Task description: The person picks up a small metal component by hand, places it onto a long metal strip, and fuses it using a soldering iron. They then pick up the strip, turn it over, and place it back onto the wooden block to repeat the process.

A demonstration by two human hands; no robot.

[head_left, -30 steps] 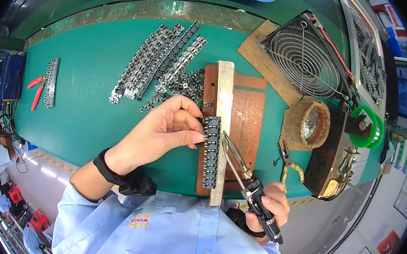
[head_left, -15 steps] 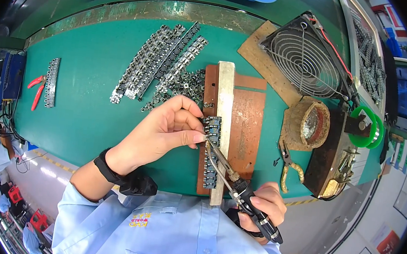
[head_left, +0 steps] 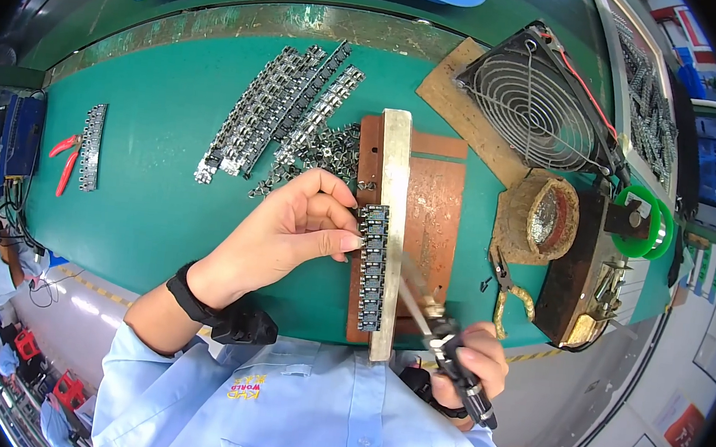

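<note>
A strip of small dark circuit boards (head_left: 372, 280) lies lengthwise on a brown fixture board (head_left: 432, 221), against a pale metal bar (head_left: 397, 150). At the strip's left edge, my left hand (head_left: 311, 224) is closed, thumb and forefinger pinched together; what sits between the fingertips is too small to make out. My right hand (head_left: 477, 366) grips a black-handled soldering iron (head_left: 457, 370) with a thin tube alongside its barrel. The iron's front end is blurred and stands right of the bar, apart from the strip. Small loose metal parts (head_left: 326, 153) are heaped beyond my left hand.
Several finished-looking board strips (head_left: 270, 109) lie at the far middle. Red-handled pliers (head_left: 67, 162) rest beside another strip (head_left: 92, 147) at left. On the right are a fan (head_left: 539, 103), a round solder-lined pot (head_left: 553, 217), yellow-handled cutters (head_left: 503, 291) and a green wire spool (head_left: 643, 223).
The soldering iron has drawn away from the strip beside my left fingertips, moving right and toward me with my right hand. My left hand stays in place.
</note>
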